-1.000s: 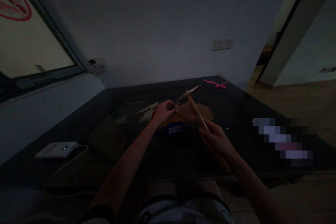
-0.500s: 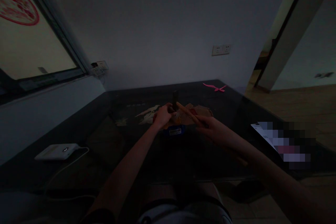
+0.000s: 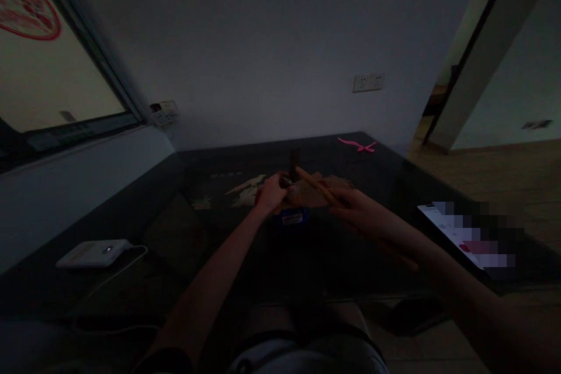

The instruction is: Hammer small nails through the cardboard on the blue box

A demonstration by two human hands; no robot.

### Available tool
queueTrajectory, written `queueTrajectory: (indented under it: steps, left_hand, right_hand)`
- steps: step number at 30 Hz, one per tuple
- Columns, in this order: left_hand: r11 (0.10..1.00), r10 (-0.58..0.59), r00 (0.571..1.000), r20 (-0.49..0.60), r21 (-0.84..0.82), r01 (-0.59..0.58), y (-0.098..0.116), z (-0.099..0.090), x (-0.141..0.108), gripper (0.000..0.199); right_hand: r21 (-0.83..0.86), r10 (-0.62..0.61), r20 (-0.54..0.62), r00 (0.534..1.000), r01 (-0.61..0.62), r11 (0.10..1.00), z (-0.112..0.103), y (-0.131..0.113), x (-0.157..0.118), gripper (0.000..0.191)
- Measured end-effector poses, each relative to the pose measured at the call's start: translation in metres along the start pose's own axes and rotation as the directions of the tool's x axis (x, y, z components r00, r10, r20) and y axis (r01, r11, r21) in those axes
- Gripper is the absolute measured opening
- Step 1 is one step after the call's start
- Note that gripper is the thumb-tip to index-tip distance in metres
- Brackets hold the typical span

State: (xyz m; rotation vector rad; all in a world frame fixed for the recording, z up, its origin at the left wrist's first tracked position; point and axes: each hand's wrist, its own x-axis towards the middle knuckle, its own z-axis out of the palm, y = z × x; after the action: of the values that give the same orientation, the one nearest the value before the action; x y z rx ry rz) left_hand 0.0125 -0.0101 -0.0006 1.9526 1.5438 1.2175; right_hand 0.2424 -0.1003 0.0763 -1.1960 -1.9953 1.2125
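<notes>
In the dim light, my right hand is wrapped round the wooden handle of a hammer. The hammer's dark head stands at the far end of the handle, just beyond my left fingers. My left hand is closed in a pinch close to the hammer head; whatever lies between its fingertips is too dark and small to name. Beneath both hands is a piece of brown cardboard or paper. A blue object with a white label sits at the cardboard's near side, its upper part covered.
On the dark table, a white power bank with a cable lies at the left. A lit phone or tablet, partly blurred out, lies at the right. A pink ribbon is near the back edge, before the wall.
My right hand and the hammer have shifted very slightly, the handle's tail end now showing more below my forearm. My left hand stays in place. The view has moved a little.
</notes>
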Motion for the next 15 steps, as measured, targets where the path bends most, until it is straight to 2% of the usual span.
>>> queueTrajectory:
  steps: [5, 11, 15]
  left_hand:
    - [1.000, 0.002, 1.000, -0.028, -0.004, -0.002, -0.0012, 0.0013, -0.0012, 0.033]
    - [1.000, 0.002, 1.000, -0.023, 0.012, -0.002, -0.0016, 0.0015, -0.0012, 0.033]
    - [1.000, 0.010, 1.000, -0.027, 0.023, -0.009, -0.0037, 0.0010, -0.0005, 0.036]
  right_hand:
    - [0.050, -0.107, -0.011, 0.994, 0.107, 0.993, -0.0027, 0.0034, 0.0041, 0.039]
    - [0.003, 0.002, 0.008, 1.000, -0.002, 1.000, 0.0003, 0.0061, 0.0046, 0.041]
    - [0.062, -0.074, -0.016, 0.997, 0.075, 0.995, 0.0001, 0.0020, 0.0018, 0.041]
